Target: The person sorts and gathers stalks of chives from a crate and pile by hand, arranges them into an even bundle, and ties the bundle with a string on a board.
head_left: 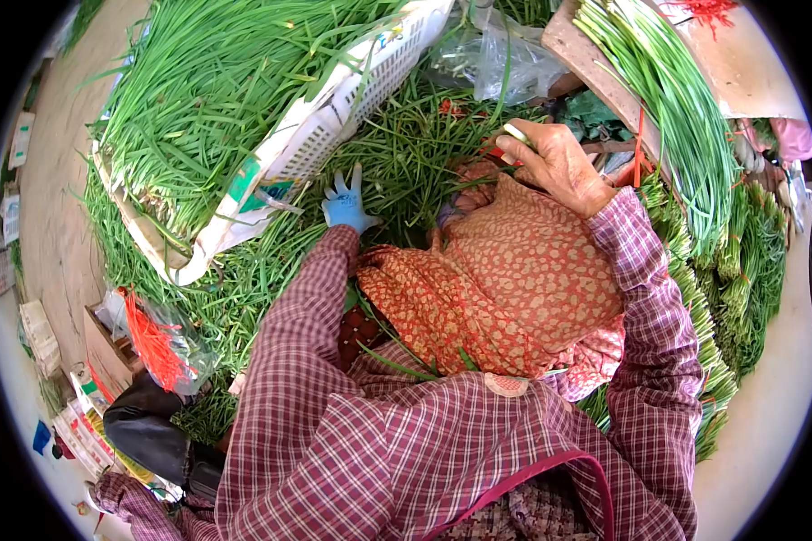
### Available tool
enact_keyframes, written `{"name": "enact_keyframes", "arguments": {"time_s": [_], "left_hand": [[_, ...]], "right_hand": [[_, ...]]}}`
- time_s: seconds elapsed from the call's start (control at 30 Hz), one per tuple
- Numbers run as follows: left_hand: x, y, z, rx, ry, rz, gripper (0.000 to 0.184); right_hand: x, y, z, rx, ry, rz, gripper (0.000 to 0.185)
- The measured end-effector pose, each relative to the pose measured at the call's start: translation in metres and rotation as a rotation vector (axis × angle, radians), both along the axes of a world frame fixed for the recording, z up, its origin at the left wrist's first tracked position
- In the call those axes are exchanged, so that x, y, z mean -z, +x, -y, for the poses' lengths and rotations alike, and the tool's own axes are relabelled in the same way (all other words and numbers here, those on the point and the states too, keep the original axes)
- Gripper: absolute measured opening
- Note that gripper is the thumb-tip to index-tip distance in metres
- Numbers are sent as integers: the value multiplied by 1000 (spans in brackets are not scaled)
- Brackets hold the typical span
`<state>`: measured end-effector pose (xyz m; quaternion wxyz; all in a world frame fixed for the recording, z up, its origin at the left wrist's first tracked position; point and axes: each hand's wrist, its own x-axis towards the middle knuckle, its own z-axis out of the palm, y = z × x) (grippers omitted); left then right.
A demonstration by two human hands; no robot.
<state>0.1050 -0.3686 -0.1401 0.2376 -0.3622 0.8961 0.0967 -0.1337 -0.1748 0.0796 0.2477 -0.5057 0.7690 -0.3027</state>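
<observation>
My left hand [349, 206], in a blue glove, is open with its fingers spread. It rests against loose green chive leaves [401, 149] heaped beside the white crate. My bare right hand [558, 164] is closed, its thumb and fingers around a short pale stick-like thing [517, 133] whose kind I cannot make out. That hand is above the far edge of the red patterned cloth [523, 261] over my lap. Long chives [216, 90] fill the white plastic crate [320, 117], which stands tilted on the left.
A bundle of chives [668, 108] lies over a board at upper right, near a red tie [639, 149]. More bundles [740, 261] are stacked below it. A clear plastic bag [501, 59] sits at the back. Red strips [153, 338] lie on plastic at left. Another person's dark-clad leg [149, 424] is at lower left.
</observation>
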Motion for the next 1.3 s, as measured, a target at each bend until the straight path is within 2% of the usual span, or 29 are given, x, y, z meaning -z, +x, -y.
{"name": "enact_keyframes", "arguments": {"time_s": [0.03, 0.07, 0.1, 0.17, 0.23, 0.3, 0.37, 0.43, 0.5, 0.53, 0.57, 0.63, 0.7, 0.73, 0.77, 0.8, 0.83, 0.87, 0.9, 0.93, 1.0, 1.03, 1.1, 1.13, 1.23, 1.27, 1.3], "left_hand": [[7, -10, -1, -49, 103, 117, 123], [13, -12, 3, -135, 134, 83, 111], [20, -8, 10, -124, 138, 80, 111], [35, 14, 34, -305, 358, -92, 87], [47, 56, 50, -316, 332, -314, 66], [47, 111, 69, -312, 242, -411, 59], [67, 183, 98, -452, 312, -476, 59], [11, 212, 91, -759, 325, -450, 57], [33, 265, 100, -895, 377, -631, 56], [18, 270, 93, -850, 327, -601, 60], [6, 271, 83, -618, 65, -495, 67], [-60, 222, 55, -559, -159, -146, 72], [-77, 203, 43, -272, -288, -340, 61], [-96, 178, 34, -257, -158, -394, 43], [-92, 160, 25, -221, -32, -666, 22], [-97, 130, 11, -269, 110, -730, 13], [-91, 106, 0, -188, 273, -824, 16], [-91, 78, -10, -161, 405, -727, 17], [-70, 56, -18, -54, 449, -684, 23], [-61, 33, -30, -67, 491, -594, 33], [-3, -1, -43, 17, 344, -375, 55], [0, -17, -47, 24, 347, -377, 55], [5, -44, -54, 15, 226, -114, 63], [19, -51, -53, 11, 209, -90, 67], [55, -50, -47, -99, 316, -98, 65], [62, -45, -43, -101, 355, -198, 57], [58, -38, -35, -100, 355, -200, 57]], "right_hand": [[-1, -1, 0, 2, 11, -14, 26], [-1, -2, -1, 7, 50, 8, 26], [-1, -3, -3, 18, 54, 3, 26], [-1, -3, -2, 23, 7, -13, 25], [-5, -5, -1, 16, 11, -30, 24], [-8, -6, 0, -3, 32, -60, 24], [-7, -6, 1, -30, 24, -92, 24], [-10, -5, 3, -13, 44, -84, 25], [-10, -4, 3, -25, 32, -111, 25], [-9, -4, 3, -24, 34, -111, 25], [-8, -4, 3, -21, 35, -112, 25], [-6, -3, 2, -26, 20, -135, 25], [-6, -2, 3, -28, 63, -145, 24], [-5, -1, 4, -30, 62, -147, 24], [-4, -1, 4, -36, 52, -126, 24], [-4, 0, 4, -41, 41, -104, 23], [-4, 0, 4, -41, 41, -106, 23], [-4, 1, 5, -45, 44, -94, 23], [-5, 1, 5, -47, 48, -84, 23], [-6, 1, 5, -40, 60, -43, 22], [-3, 2, 2, -31, 45, -35, 21], [-1, 1, 1, -28, 26, -27, 20], [3, 0, -1, -46, -10, -100, 19], [2, 2, -1, -25, 17, -76, 19], [9, 2, 0, -5, 31, -20, 20], [14, 1, 0, -32, -11, -102, 20], [16, 1, 0, -58, -53, -183, 21]]}}
